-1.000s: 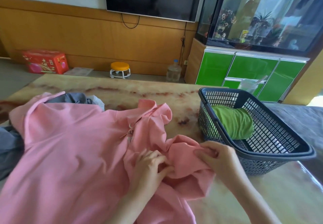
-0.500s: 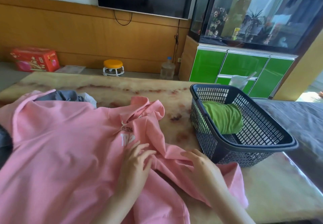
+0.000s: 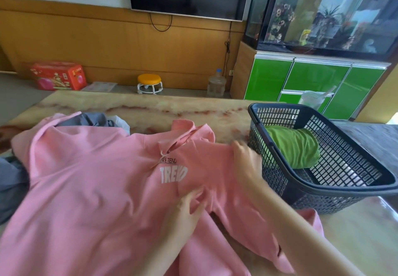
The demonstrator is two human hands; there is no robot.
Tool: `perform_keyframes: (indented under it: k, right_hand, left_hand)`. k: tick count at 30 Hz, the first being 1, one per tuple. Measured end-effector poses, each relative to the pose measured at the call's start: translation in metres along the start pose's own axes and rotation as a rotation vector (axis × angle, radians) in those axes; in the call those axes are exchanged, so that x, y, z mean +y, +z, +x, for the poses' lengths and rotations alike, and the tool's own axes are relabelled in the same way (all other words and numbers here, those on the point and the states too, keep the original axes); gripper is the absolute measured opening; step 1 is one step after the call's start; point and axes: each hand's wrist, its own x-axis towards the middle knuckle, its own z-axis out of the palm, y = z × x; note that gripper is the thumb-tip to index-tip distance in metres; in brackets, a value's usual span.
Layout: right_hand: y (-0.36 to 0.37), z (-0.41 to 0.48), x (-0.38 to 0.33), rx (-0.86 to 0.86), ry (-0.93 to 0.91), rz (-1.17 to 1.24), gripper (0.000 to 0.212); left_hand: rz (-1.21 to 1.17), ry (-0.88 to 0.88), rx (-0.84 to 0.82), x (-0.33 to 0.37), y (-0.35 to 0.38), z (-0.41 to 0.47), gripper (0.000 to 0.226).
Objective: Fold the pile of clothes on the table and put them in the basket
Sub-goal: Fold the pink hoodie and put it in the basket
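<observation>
A pink hoodie [image 3: 90, 189] with white lettering lies front-up across the marble table [image 3: 150, 108]. My left hand [image 3: 187, 209] lies flat on its chest below the lettering, fingers spread. My right hand [image 3: 245, 157] presses flat on the hoodie's right shoulder, close to the basket; it is blurred. The dark plastic basket [image 3: 336, 189] stands at the right with a folded green garment [image 3: 295, 146] inside. Grey clothes [image 3: 10, 181] lie under the hoodie at the left, and more grey clothes [image 3: 90, 119] show behind it.
Beyond the table stand a red box [image 3: 58, 75], a small orange stool [image 3: 149, 83], a water jug [image 3: 216, 83] and a green cabinet [image 3: 312, 80] under an aquarium. A grey surface [image 3: 370, 142] lies right of the basket.
The bunched right sleeve and shoulder have been spread out flat. My right hand let go of the fabric and slid up toward the shoulder by the basket. The lettering is now uncovered.
</observation>
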Motion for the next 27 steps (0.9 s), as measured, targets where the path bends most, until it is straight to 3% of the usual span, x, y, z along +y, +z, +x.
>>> perform_keyframes:
  k: [3, 5, 9, 12, 14, 16, 18, 21, 24, 27]
  right_hand:
    - [-0.003, 0.03, 0.004, 0.042, -0.08, -0.181, 0.028]
    - [0.0, 0.042, 0.007, -0.007, -0.094, -0.263, 0.027]
    - [0.012, 0.048, 0.018, -0.13, -0.1, -0.364, 0.04]
    - [0.02, 0.024, 0.022, -0.102, -0.24, -0.182, 0.044]
    - [0.024, -0.008, 0.026, -0.027, -0.289, -0.033, 0.035]
    - [0.03, -0.047, 0.032, 0.026, -0.294, 0.036, 0.018]
    - [0.035, -0.078, 0.04, 0.027, -0.217, 0.031, 0.013]
    - [0.034, -0.094, 0.053, 0.011, -0.092, -0.048, 0.025]
    - [0.023, -0.095, 0.05, -0.029, 0.01, -0.039, 0.038]
    - [0.022, -0.093, 0.042, -0.118, 0.087, 0.042, 0.046]
  left_hand:
    - [-0.112, 0.128, -0.191, 0.015, 0.019, 0.008, 0.048]
    - [-0.148, 0.109, -0.353, 0.023, 0.03, 0.013, 0.055]
    - [0.217, 0.122, -0.528, 0.02, 0.042, 0.023, 0.074]
    - [0.494, 0.234, -0.415, 0.013, 0.037, 0.025, 0.104]
    - [0.553, 0.238, -0.272, 0.002, 0.025, 0.026, 0.099]
    - [0.623, 0.18, -0.24, -0.012, 0.014, 0.026, 0.093]
    - [0.686, 0.095, -0.295, -0.022, 0.006, 0.021, 0.096]
    - [0.78, 0.018, -0.326, -0.031, 0.005, 0.013, 0.106]
    - [0.837, -0.017, -0.308, -0.038, 0.011, 0.01, 0.082]
    - [0.867, -0.011, -0.334, -0.04, 0.013, 0.012, 0.079]
